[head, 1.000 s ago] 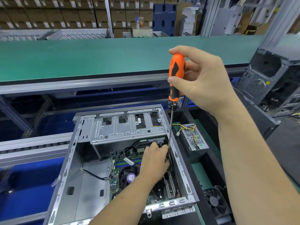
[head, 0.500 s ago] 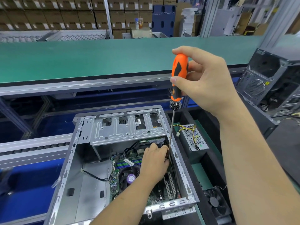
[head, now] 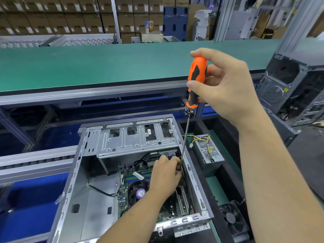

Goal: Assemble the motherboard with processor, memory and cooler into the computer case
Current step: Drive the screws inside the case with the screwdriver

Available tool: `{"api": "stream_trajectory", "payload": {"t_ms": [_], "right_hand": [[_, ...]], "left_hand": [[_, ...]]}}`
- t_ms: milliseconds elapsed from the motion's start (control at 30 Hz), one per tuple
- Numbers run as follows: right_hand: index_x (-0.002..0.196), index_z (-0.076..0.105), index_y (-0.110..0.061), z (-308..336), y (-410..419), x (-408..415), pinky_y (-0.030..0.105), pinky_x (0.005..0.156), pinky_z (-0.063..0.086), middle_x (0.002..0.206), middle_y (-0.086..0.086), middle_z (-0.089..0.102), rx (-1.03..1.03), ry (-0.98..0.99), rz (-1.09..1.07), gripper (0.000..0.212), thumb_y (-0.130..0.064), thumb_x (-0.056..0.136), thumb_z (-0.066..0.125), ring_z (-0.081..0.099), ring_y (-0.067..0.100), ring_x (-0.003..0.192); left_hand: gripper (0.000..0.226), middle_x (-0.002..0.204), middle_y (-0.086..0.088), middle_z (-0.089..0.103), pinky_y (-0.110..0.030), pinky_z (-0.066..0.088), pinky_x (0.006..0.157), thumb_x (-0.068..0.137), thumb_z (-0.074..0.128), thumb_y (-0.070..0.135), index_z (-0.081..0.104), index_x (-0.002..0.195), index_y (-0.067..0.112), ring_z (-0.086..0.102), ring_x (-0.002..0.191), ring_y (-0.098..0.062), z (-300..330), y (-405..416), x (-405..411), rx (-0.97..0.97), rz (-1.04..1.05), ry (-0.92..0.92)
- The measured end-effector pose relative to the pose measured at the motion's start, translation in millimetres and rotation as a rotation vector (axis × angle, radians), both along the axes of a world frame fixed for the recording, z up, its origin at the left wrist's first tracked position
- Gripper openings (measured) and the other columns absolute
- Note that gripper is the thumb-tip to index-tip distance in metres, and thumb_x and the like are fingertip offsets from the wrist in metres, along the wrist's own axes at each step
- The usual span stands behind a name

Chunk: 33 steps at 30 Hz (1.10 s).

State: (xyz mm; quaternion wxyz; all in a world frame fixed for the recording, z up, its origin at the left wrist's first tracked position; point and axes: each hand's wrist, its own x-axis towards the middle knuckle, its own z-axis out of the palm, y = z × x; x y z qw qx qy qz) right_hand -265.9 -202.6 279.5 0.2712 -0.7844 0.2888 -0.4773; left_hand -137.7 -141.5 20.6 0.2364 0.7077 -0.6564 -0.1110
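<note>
An open grey computer case lies on its side below me. The green motherboard sits inside it, with a round black cooler fan and blue memory slots. My right hand grips the orange and black handle of a long screwdriver, held nearly upright. Its shaft runs down to the board's far right edge. My left hand is inside the case, fingers curled around the screwdriver's tip, which they hide along with any screw.
A silver power supply with coloured wires lies right of the case. A loose black fan sits at the lower right. Another open dark case stands at the far right. A green conveyor belt runs behind.
My right hand and the screwdriver shifted slightly right and down, and its fingers changed grip on the handle. My left hand stayed at the tip.
</note>
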Motion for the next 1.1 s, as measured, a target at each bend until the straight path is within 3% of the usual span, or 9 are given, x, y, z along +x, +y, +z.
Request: {"api": "stream_trajectory", "payload": {"t_ms": [200,433,700,867,1100], "right_hand": [[0.131,0.061,-0.021,4.9,2.8,1.9,0.042,0.072,0.063,0.092,0.005,0.068,-0.004,0.003,-0.041,0.053,-0.011,0.083,0.08,0.071,0.032,0.083],[0.132,0.062,-0.019,8.8,4.5,3.2,0.041,0.077,0.061,0.09,-0.011,0.062,-0.057,0.039,-0.01,0.055,-0.015,0.081,0.083,0.066,0.025,0.081],[0.139,0.054,-0.022,9.0,2.5,-0.5,0.036,0.069,0.063,0.1,0.023,0.066,0.0,0.013,0.157,0.058,0.0,0.087,0.069,0.071,0.034,0.086],[0.134,0.058,-0.017,8.2,2.4,0.5,0.041,0.067,0.063,0.09,0.005,0.065,-0.018,-0.016,0.115,0.054,-0.003,0.085,0.075,0.072,0.03,0.075],[0.131,0.06,-0.016,8.8,2.1,-0.9,0.042,0.071,0.063,0.094,-0.002,0.064,-0.058,0.002,0.038,0.052,-0.013,0.083,0.08,0.069,0.031,0.083]], "left_hand": [[0.024,0.09,0.016,0.052,-0.024,0.034,0.083,0.089,0.067,0.031,0.057,0.11,0.035,0.039,0.094,-0.01,2.5,1.2,3.4,-0.017,0.025,0.096],[0.025,0.081,0.021,0.045,-0.023,0.03,0.078,0.088,0.066,0.029,0.057,0.111,0.035,0.035,0.088,-0.009,5.1,1.8,4.0,-0.031,0.023,0.074],[0.025,0.086,0.019,0.05,-0.024,0.033,0.079,0.088,0.066,0.032,0.056,0.11,0.036,0.041,0.09,-0.011,4.8,2.8,4.8,-0.034,0.02,0.071],[0.021,0.081,0.018,0.051,-0.024,0.033,0.076,0.087,0.066,0.031,0.055,0.104,0.035,0.042,0.087,-0.011,5.0,2.4,4.2,-0.053,0.024,0.072],[0.021,0.087,0.016,0.055,-0.026,0.039,0.081,0.087,0.063,0.032,0.054,0.104,0.036,0.045,0.09,-0.011,2.1,1.7,5.1,-0.037,0.032,0.066]]}}
